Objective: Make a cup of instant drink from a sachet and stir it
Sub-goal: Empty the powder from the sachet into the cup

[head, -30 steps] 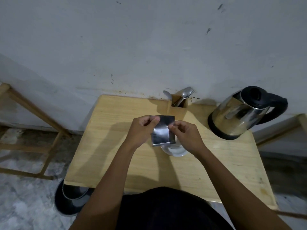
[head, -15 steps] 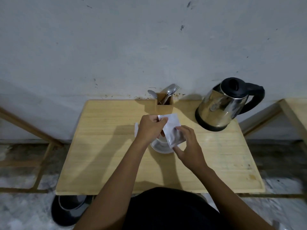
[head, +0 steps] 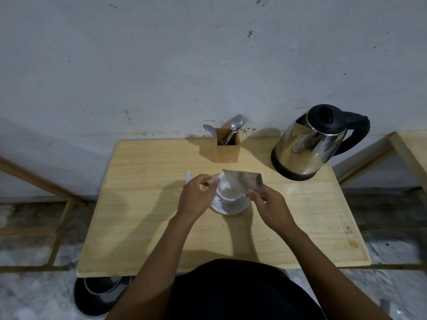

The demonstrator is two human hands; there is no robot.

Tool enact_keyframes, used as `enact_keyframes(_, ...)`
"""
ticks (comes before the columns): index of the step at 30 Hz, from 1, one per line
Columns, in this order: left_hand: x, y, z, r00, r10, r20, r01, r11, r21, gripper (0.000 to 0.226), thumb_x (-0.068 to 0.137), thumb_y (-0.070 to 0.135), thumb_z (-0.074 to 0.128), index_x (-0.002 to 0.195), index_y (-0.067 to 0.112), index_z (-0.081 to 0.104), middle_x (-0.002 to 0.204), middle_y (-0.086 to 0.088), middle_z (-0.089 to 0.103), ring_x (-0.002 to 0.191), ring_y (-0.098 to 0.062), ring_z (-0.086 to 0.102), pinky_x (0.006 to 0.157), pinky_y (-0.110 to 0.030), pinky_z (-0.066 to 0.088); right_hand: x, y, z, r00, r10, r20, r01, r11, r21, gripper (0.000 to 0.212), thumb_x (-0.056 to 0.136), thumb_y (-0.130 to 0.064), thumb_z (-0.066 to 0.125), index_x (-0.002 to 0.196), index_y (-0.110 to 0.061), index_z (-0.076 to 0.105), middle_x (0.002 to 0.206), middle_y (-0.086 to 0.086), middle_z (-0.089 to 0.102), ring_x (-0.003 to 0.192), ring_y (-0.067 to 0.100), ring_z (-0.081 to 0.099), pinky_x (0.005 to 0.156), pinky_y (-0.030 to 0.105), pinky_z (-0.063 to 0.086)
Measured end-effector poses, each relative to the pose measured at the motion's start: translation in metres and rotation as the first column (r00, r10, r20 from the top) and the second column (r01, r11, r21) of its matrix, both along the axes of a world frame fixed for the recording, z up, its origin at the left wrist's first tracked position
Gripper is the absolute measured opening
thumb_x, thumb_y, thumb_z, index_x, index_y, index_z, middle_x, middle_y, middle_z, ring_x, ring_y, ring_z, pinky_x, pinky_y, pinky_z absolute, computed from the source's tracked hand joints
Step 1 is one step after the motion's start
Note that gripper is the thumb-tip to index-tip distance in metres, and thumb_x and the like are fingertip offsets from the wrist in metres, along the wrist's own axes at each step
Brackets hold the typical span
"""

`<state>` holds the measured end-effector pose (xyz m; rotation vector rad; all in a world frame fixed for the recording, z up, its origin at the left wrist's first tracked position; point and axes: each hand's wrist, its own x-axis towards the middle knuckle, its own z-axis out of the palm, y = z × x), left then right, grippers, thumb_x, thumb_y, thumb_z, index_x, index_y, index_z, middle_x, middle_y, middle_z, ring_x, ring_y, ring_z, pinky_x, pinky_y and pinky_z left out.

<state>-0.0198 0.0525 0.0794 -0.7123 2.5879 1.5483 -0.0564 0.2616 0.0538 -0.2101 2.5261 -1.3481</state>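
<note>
The right hand's fingers (head: 255,196) pinch the silver sachet (head: 245,181), now tipped corner-down over the white cup (head: 230,195); half a second ago both hands held it. The left hand (head: 196,197) has let go and pinches a torn strip, I think. The cup sits on its saucer (head: 231,207). A wooden holder (head: 227,150) holds spoons and a fork.

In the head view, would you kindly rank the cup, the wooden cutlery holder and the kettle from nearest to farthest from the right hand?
From the right hand:
1. Cup, just to its left, on the saucer.
2. Wooden cutlery holder, beyond the cup, by the wall.
3. Kettle, at the table's far right corner.
</note>
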Motion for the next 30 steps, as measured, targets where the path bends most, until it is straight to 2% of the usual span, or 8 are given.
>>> enact_keyframes(3,0.007,0.000,-0.021,0.970,-0.185,0.160,0.193,0.981,-0.033,0.043,0.085,0.036,0.064,0.124,0.019,0.058,0.123,0.001,0.063,0.110,-0.020,0.059,0.085,-0.029,0.047,-0.006,-0.002,0.003,0.997,0.021,0.078,-0.024,0.999,0.038,0.025,0.099,-0.036,0.048,0.104,-0.019,0.066,0.098,-0.005,0.069,0.093,0.011,0.063,0.078,0.032,0.050)
enact_keyframes(6,0.006,0.003,-0.036,0.960,-0.226,0.164,0.238,0.969,-0.057,0.040,0.083,0.028,0.066,0.121,0.018,0.061,0.124,0.000,0.065,0.114,-0.020,0.060,0.093,-0.037,0.050,-0.011,-0.006,0.005,0.996,0.038,0.084,-0.048,0.991,0.122,0.024,0.100,-0.030,0.041,0.097,-0.014,0.059,0.098,0.001,0.061,0.089,0.017,0.058,0.079,0.037,0.048)
enact_keyframes(9,0.002,0.000,-0.046,0.964,-0.226,0.139,0.243,0.962,-0.125,0.019,0.082,0.026,0.065,0.096,0.014,0.069,0.092,-0.003,0.072,0.084,-0.019,0.065,0.074,-0.039,0.055,-0.017,-0.010,0.007,0.998,0.050,0.025,-0.054,0.979,0.195,0.018,0.099,-0.026,0.044,0.090,-0.016,0.055,0.088,-0.003,0.055,0.080,0.014,0.055,0.066,0.030,0.043)
enact_keyframes(11,0.000,-0.002,-0.048,0.962,-0.241,0.126,0.256,0.959,-0.119,0.020,0.084,0.023,0.063,0.073,0.006,0.062,0.059,-0.001,0.057,0.055,-0.014,0.051,0.055,-0.032,0.044,-0.020,-0.010,0.010,0.996,0.073,-0.051,-0.059,0.970,0.235,0.011,0.097,-0.024,0.050,0.087,-0.021,0.053,0.082,-0.007,0.054,0.075,0.011,0.052,0.061,0.028,0.038)
enact_keyframes(13,-0.001,-0.004,-0.048,0.964,-0.249,0.093,0.258,0.961,-0.099,0.027,0.086,0.017,0.059,0.066,0.000,0.055,0.051,-0.002,0.044,0.048,-0.011,0.037,0.051,-0.028,0.030,-0.023,-0.009,0.014,0.991,0.091,-0.101,-0.060,0.959,0.277,0.005,0.094,-0.026,0.056,0.098,-0.027,0.055,0.083,-0.009,0.058,0.077,0.011,0.055,0.062,0.028,0.039)
enact_keyframes(16,-0.005,-0.010,-0.049,0.960,-0.271,0.074,0.276,0.958,-0.076,0.027,0.087,0.013,0.057,0.068,-0.006,0.054,0.055,-0.010,0.044,0.052,-0.014,0.035,0.053,-0.028,0.028,-0.029,-0.008,0.020,0.985,0.112,-0.132,-0.066,0.948,0.312,0.029,0.090,-0.029,0.064,0.116,-0.033,0.051,0.088,-0.011,0.064,0.082,0.010,0.058,0.062,0.028,0.041)
enact_keyframes(23,-0.012,-0.017,-0.057,0.953,-0.298,0.051,0.301,0.950,-0.080,0.021,0.086,0.009,0.052,0.071,-0.006,0.053,0.069,-0.024,0.059,0.068,-0.033,0.055,0.065,-0.044,0.047,-0.039,-0.004,0.029,0.953,0.195,-0.234,-0.095,0.919,0.382,0.014,0.091,-0.028,0.062,0.104,-0.031,0.064,0.074,-0.021,0.057,0.076,0.008,0.057,0.062,0.028,0.042)
enact_keyframes(30,-0.011,-0.019,-0.054,0.948,-0.310,0.066,0.314,0.948,-0.057,0.016,0.087,0.014,0.056,0.087,0.001,0.065,0.087,-0.020,0.067,0.084,-0.032,0.061,0.080,-0.046,0.051,-0.041,-0.001,0.030,0.944,0.212,-0.253,-0.099,0.914,0.394,0.015,0.092,-0.025,0.061,0.104,-0.024,0.069,0.079,-0.015,0.064,0.077,0.012,0.062,0.063,0.027,0.042)
